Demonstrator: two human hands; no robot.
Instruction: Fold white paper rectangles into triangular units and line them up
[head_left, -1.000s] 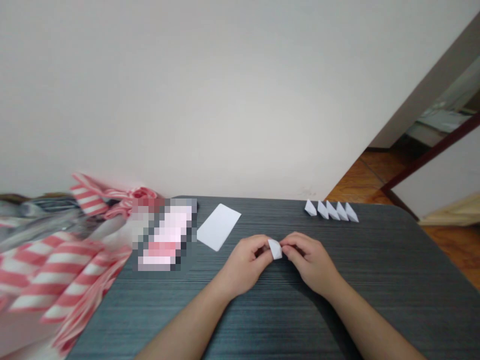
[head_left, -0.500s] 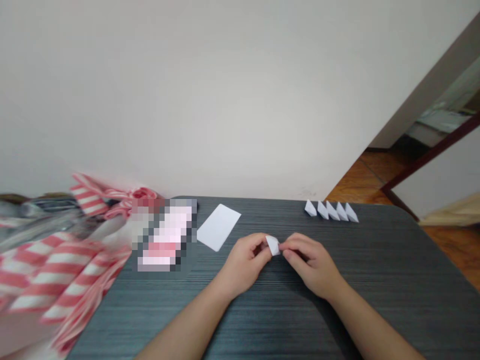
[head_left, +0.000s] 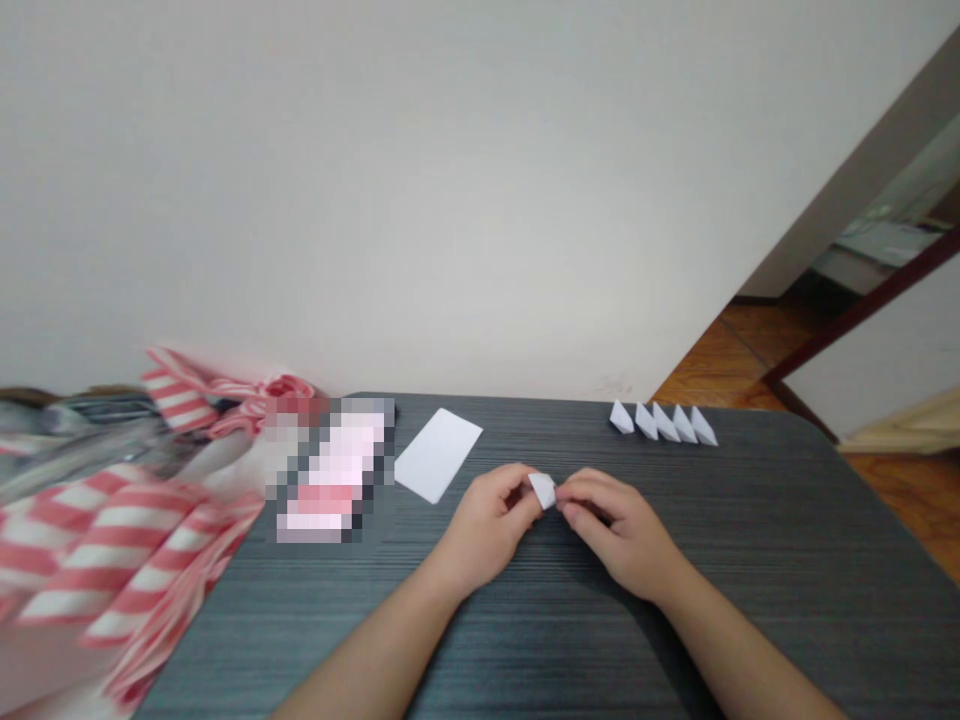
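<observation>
A small piece of folded white paper (head_left: 543, 490) is held up between my two hands over the dark table (head_left: 480, 640). My left hand (head_left: 496, 520) pinches its left side between thumb and fingers. From the right, my right hand (head_left: 621, 525) grips the paper's edge with the tips of thumb and forefinger; the fingertips hide part of that edge. Beyond my left hand lies a stack or sheet of flat white paper (head_left: 438, 455). Several folded white paper pieces (head_left: 665, 422) stand in a row at the back right.
A pixelated, blurred-out object (head_left: 337, 470) lies on the table's left side. Red-and-white striped cloth (head_left: 112, 550) is heaped beyond the left edge. A pale wall (head_left: 480, 200) rises behind the table, and wooden floor (head_left: 697, 365) shows at the right.
The folded paper has shifted very slightly to the left in my hands. Both hands keep their grip, and everything else stays in place.
</observation>
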